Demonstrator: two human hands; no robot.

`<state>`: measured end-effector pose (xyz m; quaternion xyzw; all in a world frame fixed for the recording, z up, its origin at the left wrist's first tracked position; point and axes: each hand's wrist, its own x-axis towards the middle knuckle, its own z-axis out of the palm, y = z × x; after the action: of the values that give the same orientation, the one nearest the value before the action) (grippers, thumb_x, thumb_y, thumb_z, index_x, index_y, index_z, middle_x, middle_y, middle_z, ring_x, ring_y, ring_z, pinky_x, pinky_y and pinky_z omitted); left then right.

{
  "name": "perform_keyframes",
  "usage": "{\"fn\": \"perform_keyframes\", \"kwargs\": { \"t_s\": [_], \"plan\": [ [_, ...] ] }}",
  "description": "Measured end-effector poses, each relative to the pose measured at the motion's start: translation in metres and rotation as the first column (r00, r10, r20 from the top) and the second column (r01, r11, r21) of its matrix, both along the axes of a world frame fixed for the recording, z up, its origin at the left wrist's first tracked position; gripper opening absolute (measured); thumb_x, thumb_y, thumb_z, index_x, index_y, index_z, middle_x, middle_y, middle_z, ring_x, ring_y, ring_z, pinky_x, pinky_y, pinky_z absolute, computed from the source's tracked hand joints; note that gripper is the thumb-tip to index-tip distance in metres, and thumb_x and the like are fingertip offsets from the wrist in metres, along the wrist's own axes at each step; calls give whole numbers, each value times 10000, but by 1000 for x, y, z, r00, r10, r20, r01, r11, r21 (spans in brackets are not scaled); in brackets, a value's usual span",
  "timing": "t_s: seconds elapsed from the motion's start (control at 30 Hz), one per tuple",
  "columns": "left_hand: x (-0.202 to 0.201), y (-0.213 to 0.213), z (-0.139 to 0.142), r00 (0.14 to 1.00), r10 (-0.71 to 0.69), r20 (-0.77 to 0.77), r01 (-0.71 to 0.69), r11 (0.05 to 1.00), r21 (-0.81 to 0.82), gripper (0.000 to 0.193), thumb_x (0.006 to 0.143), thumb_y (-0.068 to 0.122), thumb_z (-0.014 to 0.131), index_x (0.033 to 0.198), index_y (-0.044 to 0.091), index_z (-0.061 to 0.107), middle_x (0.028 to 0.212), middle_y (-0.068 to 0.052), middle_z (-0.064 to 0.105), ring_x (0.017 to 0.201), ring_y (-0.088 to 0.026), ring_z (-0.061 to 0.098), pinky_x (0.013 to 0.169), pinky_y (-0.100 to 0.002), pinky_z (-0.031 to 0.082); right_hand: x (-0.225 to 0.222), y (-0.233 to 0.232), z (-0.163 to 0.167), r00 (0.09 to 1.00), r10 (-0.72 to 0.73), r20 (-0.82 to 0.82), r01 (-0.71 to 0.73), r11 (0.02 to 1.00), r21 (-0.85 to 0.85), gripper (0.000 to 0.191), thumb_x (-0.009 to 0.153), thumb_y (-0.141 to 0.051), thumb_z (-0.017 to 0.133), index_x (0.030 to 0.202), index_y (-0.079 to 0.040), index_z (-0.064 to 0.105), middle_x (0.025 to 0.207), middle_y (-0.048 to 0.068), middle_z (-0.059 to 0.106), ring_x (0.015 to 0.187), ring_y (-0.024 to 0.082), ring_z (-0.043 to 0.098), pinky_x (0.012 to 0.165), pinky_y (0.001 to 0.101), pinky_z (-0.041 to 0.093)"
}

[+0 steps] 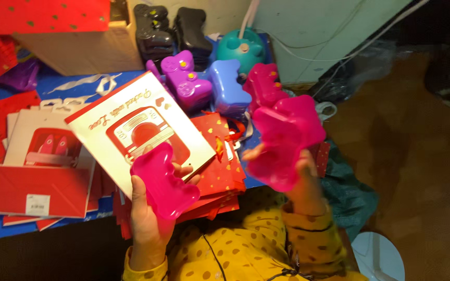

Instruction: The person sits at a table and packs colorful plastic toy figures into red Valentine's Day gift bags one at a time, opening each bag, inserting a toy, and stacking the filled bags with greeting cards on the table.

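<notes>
A: Two pink shells show in my head view, one in each hand. Which hand has which?

B: I see the left hand [149, 221] closed on a pink controller-shaped shell [163, 180], thumb across its lower edge, fingers behind. That same hand also pinches a white card with a red window print [131, 125], which lies tilted behind the shell.

A: And the right?

B: My right hand [302, 182] grips a darker pink shell [286, 140] from below, raised above the table edge. It is blurred, so I cannot tell which face is turned up.

A: What lies under the hands?

B: Beneath the card I see a stack of red bags with gold hearts [219, 174] on a blue table cover [58, 82]. To the left sit more folded white-and-red cards [42, 151].

A: And further back?

B: Behind the card stand a purple shell [186, 80], a light blue shell [228, 88] and another pink shell [263, 83], side by side. Black shells [170, 28] are stacked behind them beside a teal one [240, 49], and a cardboard box [82, 49] stands at the far left.
</notes>
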<state>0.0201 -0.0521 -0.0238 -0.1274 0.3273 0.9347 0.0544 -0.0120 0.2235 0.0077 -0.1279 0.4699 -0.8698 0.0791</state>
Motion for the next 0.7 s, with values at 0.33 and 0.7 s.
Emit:
{"fn": "perform_keyframes", "kwargs": {
  "t_s": [0.33,0.7],
  "plan": [
    [-11,43,-13,960,-264,-92,278,932,232,545,1062,382,465,1430,-16,409,1160,-188,603,1057,-308,658,965,-505,532,-122,77,81,945,-157,-288,318,657,684,621,1066,-229,628,1616,-86,379,1193,141,672,1079,209,714,996,351,567],
    [-5,83,-7,868,-475,-148,446,874,-192,822,917,274,638,1626,120,250,1301,-127,570,1161,-243,657,878,-336,529,-229,75,11,952,-10,-307,297,-227,928,844,750,-560,808,1294,32,554,1106,259,699,1027,434,682,875,492,540]
  ]
}}
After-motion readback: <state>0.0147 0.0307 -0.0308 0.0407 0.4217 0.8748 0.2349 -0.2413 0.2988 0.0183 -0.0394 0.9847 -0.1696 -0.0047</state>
